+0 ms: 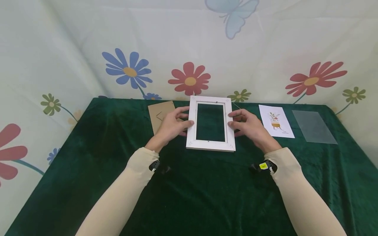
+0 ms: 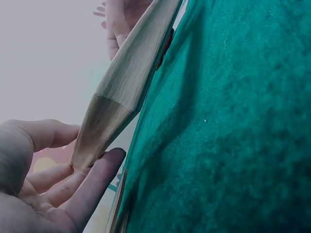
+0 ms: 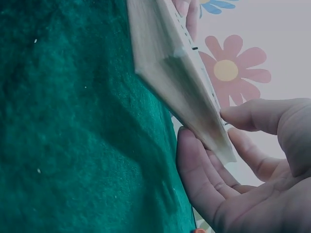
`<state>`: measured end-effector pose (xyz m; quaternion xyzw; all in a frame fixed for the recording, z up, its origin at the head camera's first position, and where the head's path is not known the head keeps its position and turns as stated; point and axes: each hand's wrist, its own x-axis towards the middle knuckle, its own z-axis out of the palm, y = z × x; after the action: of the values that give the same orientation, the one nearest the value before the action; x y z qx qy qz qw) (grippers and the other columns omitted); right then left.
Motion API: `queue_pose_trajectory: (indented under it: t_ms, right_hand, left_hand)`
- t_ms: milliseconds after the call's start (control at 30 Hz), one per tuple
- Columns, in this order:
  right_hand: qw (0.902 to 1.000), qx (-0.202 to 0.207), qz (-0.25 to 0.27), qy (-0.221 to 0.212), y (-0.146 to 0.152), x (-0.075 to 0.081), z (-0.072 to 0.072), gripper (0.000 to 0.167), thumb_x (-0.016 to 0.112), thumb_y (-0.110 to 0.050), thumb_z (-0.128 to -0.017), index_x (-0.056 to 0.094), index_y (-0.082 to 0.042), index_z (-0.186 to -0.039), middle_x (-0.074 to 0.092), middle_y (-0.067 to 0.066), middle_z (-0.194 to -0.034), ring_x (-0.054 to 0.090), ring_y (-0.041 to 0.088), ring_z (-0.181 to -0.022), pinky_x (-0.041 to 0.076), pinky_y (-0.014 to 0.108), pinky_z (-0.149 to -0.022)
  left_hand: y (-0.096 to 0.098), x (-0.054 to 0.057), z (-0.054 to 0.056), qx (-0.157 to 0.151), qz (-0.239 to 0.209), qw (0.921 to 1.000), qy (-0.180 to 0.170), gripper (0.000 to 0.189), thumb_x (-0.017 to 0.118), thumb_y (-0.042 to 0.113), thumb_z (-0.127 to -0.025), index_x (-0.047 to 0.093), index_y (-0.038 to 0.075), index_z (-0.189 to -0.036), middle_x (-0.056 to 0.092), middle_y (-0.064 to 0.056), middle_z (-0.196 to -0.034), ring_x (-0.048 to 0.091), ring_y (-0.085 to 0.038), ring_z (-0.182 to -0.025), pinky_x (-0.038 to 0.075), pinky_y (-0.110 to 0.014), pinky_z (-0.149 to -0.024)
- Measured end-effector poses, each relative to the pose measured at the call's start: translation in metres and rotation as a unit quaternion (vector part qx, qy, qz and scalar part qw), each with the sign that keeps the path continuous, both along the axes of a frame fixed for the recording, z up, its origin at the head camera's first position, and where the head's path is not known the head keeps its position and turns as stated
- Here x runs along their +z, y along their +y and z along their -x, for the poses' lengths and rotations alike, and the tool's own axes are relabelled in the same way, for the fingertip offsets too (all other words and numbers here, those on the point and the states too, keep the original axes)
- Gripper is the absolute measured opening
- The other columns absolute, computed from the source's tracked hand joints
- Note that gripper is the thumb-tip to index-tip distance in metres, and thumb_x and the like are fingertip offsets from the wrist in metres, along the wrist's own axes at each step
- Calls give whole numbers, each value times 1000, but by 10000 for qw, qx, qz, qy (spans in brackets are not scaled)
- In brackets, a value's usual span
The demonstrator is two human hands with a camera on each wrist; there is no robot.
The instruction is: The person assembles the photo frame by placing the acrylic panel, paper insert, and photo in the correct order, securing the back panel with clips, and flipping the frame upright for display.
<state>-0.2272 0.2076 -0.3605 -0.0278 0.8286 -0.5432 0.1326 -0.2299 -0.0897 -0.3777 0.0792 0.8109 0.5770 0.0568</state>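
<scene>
A white picture frame [image 1: 210, 145] with an open middle is held by both hands over the dark green cloth. My left hand [image 1: 172, 123] grips its left side, thumb on the upper face and fingers below. On the opposite side my right hand [image 1: 248, 125] holds it the same way. Pale wood grain shows along the frame's outer edge [image 2: 116, 92] in the left wrist view. From the right wrist, the thumb and fingers [image 3: 192, 160] pinch the other edge, and small dark tabs stick out from the face. Green cloth shows through the opening.
Partly behind the left hand lies a brown backing board [image 1: 157, 113]. To the right are a white print [image 1: 268, 119] with a potted-plant picture and a translucent sheet [image 1: 314, 126]. A flower-patterned curtain [image 1: 236, 59] hangs behind the green-covered table [image 1: 206, 196].
</scene>
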Motion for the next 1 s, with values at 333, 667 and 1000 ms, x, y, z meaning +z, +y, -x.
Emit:
queue_pose_trajectory:
  t_ms: [333,667,1000]
  right_hand:
    - [9998,83,-111,-143,3,0,0,47,71,-14,-103,53,-3,-145,53,22,-136,61,36,-109,63,40,-85]
    - [9987,284,-304,-301,6,-3,-1,47,70,-11,-102,52,0,-144,56,24,-130,64,35,-104,63,39,-84]
    - [9973,456,-400,-423,9,-9,1,45,69,-10,-103,51,1,-143,57,24,-126,65,34,-103,63,40,-85]
  left_hand:
    - [0,-2,-2,-121,130,9998,16,62,77,14,-99,51,9,-155,70,-14,-132,75,-31,-105,64,-37,-77]
    - [0,-3,-4,-149,417,9990,-103,63,79,13,-97,51,6,-153,71,-16,-129,76,-30,-101,64,-37,-79]
    - [1,-8,-6,-208,553,9982,-121,62,80,12,-97,52,5,-153,70,-16,-129,76,-30,-101,64,-36,-80]
